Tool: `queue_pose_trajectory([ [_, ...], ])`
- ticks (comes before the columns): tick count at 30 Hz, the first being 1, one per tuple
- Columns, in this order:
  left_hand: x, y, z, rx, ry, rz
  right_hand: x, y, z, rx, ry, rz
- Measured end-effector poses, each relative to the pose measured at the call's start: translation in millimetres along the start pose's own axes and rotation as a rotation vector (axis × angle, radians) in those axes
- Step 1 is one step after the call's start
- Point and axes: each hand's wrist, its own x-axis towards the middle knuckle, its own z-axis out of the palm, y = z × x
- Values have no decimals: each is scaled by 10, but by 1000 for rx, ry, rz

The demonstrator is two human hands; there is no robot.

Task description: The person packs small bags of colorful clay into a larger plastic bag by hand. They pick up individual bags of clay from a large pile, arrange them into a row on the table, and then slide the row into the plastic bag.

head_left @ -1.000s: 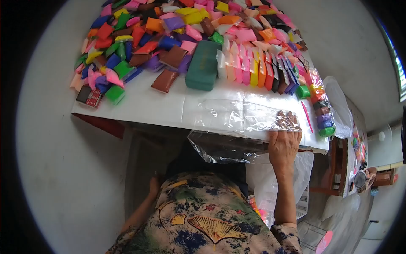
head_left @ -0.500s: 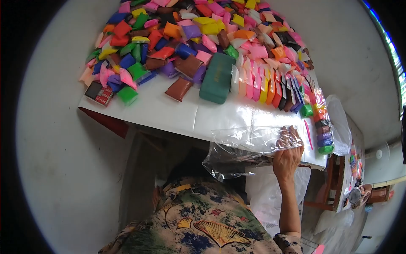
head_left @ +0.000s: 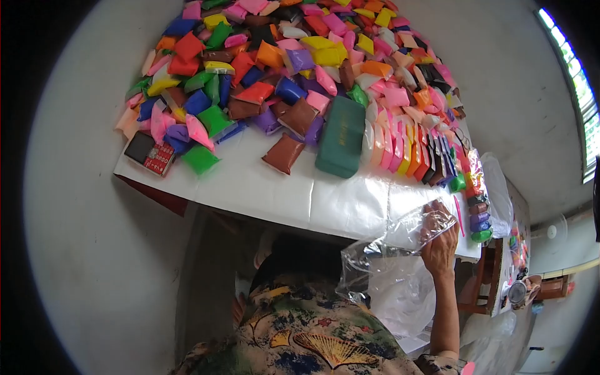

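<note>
1. Head view: the right hand [head_left: 440,242] has its fingers bent at the table [head_left: 281,197] edge and holds one end of the clear bag [head_left: 384,250]; the film lies across these fingers.
2. The bag is to the left of this hand, partly above the table edge, partly hanging past it, before the white bag [head_left: 403,303].
3. Its long axis is slanted: from the fingers it goes down and left, and the loose end points toward the shirt [head_left: 312,337].
4. The left hand [head_left: 238,309] is low beside the body, well apart from the clear bag; mostly hidden, so I cannot tell its state.
</note>
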Motion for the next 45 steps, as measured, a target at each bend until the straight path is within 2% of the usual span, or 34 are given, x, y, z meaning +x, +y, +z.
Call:
queue_pose_trajectory([
  [6,-117,51,-51,4,-19,-37,25,19,-48,174,-66,62],
  [13,-194,163,-105,21,-42,-81,10,100,-41,133,-190,81],
  [17,-223,215,-179,32,-53,-102,-15,145,15,236,-142,55],
  [18,-228,241,-189,32,-55,-107,-30,160,14,209,-153,14],
  [21,-237,312,-227,36,-59,-125,-41,149,55,241,-199,110],
  [22,-240,340,-243,39,-60,-129,-23,171,7,182,-223,45],
  [26,-258,437,-346,54,-62,-134,28,79,-68,158,-289,92],
  [34,-328,614,-507,86,-95,-170,13,42,-72,195,-290,166],
  [40,-257,617,-558,111,-107,-177,-22,35,-58,153,-252,155],
  [43,-243,530,-534,107,-98,-163,-53,96,-3,141,-231,86],
  [45,-275,453,-484,101,-99,-149,-68,94,-24,109,-275,96],
])
